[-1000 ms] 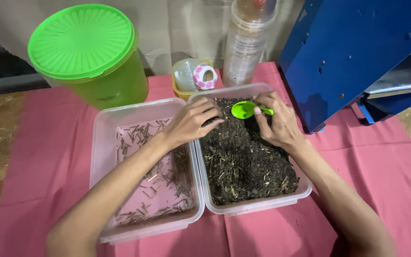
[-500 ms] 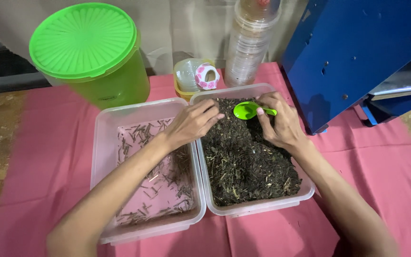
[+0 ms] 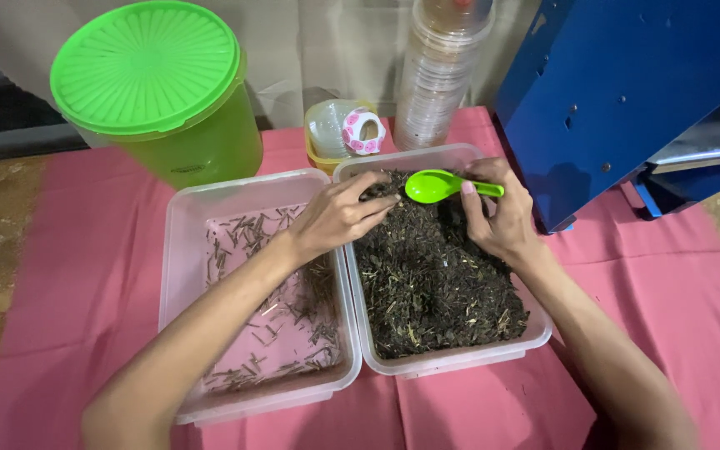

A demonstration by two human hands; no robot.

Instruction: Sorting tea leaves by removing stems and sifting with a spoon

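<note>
Two clear plastic tubs sit side by side on a pink cloth. The right tub (image 3: 535, 332) is filled with dark dried leaves (image 3: 431, 283). The left tub (image 3: 178, 250) holds scattered thin stems (image 3: 281, 321). My right hand (image 3: 497, 218) holds a bright green plastic spoon (image 3: 437, 185) by its handle over the far end of the leaves. My left hand (image 3: 339, 215) reaches across from the left tub, its fingers resting on the leaf pile just beside the spoon's bowl.
A large green lidded bucket (image 3: 156, 83) stands at the back left. Behind the tubs are a small yellow container with a patterned tape roll (image 3: 362, 132) and a tall stack of clear cups (image 3: 439, 75). A blue metal machine (image 3: 627, 92) stands close on the right.
Both hands and the green spoon have stayed at the far end of the leaf tub, with only slight finger shifts. The view has drifted a little.
</note>
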